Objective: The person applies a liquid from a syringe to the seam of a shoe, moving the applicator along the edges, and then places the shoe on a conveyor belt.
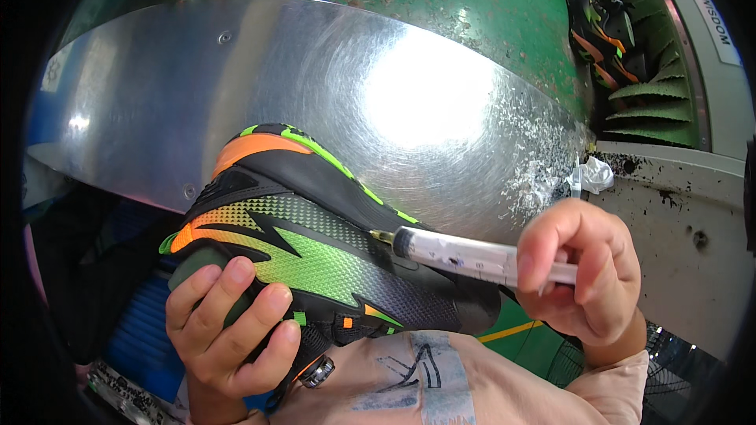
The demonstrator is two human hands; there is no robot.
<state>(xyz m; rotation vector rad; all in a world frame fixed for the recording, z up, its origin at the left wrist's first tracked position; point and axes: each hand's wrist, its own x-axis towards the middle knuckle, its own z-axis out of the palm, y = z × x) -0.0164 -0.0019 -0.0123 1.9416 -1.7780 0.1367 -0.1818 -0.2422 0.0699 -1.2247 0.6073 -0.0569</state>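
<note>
At metal table (pixel 283 63) | half-open left hand (pixel 224 334) supports shoe (pixel 323 256) | right hand (pixel 591 271) closed round syringe (pixel 465 256), perhaps scale-marked

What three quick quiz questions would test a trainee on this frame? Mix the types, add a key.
1. Which hand holds the slim translucent plastic syringe?
2. True or false: the syringe's thin brass-coloured metal tip points toward the black, green and orange sports shoe.
3. The crumpled white scrap lies: A) inside the shoe; B) near the right end of the shiny metal work surface; C) on the syringe.

Key: 1. The right hand. 2. True. 3. B.
</note>
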